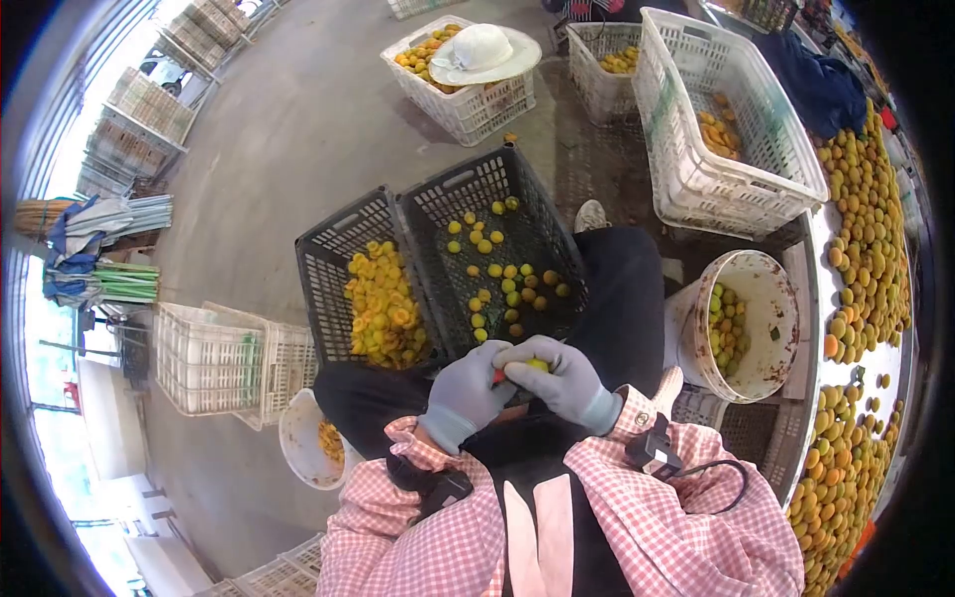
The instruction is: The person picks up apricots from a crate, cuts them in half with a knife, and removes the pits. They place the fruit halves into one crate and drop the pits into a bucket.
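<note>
My left hand and my right hand, both in grey gloves, meet in front of my lap with fingers closed. In my right hand is a yellow-green apricot, partly covered by the fingers. A small red piece shows at my left fingertips; the rest is hidden, so I cannot make out what it is. Just beyond my hands, a black crate holds scattered whole apricots. Beside it on the left, another black crate holds a heap of opened yellow apricots.
At right stands a stained white bucket with green-yellow apricots. A table piled with apricots runs along the right edge. White crates stand ahead, one topped by a white hat. Another bucket is at left.
</note>
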`<state>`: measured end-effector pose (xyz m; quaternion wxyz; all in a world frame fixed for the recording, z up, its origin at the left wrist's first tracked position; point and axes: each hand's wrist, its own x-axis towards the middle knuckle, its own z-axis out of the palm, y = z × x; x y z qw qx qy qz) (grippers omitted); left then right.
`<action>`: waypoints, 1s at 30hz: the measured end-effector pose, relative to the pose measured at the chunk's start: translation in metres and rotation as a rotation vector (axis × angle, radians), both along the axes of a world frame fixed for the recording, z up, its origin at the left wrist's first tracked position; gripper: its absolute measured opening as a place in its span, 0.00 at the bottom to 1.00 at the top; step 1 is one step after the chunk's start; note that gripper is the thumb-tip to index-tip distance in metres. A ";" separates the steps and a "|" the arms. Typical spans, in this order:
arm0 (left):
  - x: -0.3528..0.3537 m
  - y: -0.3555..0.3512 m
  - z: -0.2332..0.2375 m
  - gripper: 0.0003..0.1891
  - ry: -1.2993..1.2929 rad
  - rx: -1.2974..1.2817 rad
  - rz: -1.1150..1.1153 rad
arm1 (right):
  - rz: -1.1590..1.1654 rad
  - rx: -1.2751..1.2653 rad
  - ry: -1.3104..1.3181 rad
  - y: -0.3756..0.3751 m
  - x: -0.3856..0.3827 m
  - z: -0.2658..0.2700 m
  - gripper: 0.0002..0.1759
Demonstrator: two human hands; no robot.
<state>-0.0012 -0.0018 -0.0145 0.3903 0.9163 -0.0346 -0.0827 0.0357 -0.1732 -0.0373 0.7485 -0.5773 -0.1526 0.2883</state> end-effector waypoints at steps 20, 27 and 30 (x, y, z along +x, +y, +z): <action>-0.006 0.011 0.030 0.12 0.099 -0.266 0.111 | 0.191 0.663 0.683 -0.015 0.017 -0.019 0.22; 0.003 0.015 0.049 0.12 0.387 -0.912 0.252 | 0.153 0.701 0.694 -0.012 0.011 -0.012 0.26; 0.000 0.015 0.046 0.13 0.464 -0.809 0.236 | 0.035 0.663 0.527 -0.009 0.013 -0.018 0.29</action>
